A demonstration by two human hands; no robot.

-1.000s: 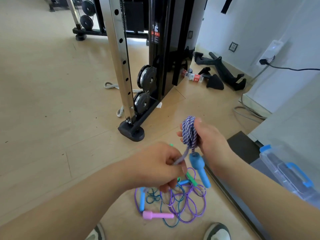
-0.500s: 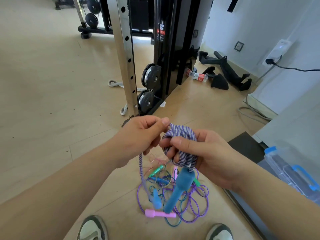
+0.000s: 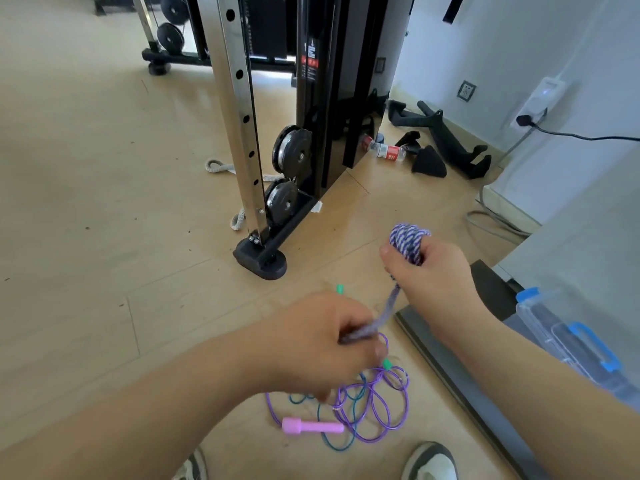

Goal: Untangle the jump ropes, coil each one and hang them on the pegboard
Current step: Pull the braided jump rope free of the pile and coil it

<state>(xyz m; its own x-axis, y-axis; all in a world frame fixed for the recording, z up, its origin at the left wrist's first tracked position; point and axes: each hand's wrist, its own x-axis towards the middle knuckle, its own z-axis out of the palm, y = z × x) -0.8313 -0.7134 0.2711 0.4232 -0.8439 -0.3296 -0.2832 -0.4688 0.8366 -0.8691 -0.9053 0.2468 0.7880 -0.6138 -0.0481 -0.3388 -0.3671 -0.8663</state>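
My right hand [image 3: 433,271] is closed around a coil of purple-and-white braided jump rope [image 3: 407,239], whose top loops stick out above my fingers. A taut length of the same rope runs down-left to my left hand [image 3: 322,344], which pinches it. Its blue handle is hidden. Under my left hand, a tangle of thin purple rope [image 3: 377,407] and teal rope [image 3: 332,445] lies on the floor with a pink handle [image 3: 311,427] and small green handle ends [image 3: 340,289]. No pegboard is in view.
A cable machine with a chrome upright [image 3: 239,116], pulleys and a black foot [image 3: 261,261] stands just ahead. Black bar attachments [image 3: 446,140] and a bottle [image 3: 384,150] lie by the wall. A clear bin with blue latches [image 3: 568,341] sits at right. My shoes [image 3: 431,462] are below.
My left hand has dropped from beside the coil down and away, pulling a length of braided rope taut. My right hand has lifted the coil to the right. The blue handle is no longer visible.
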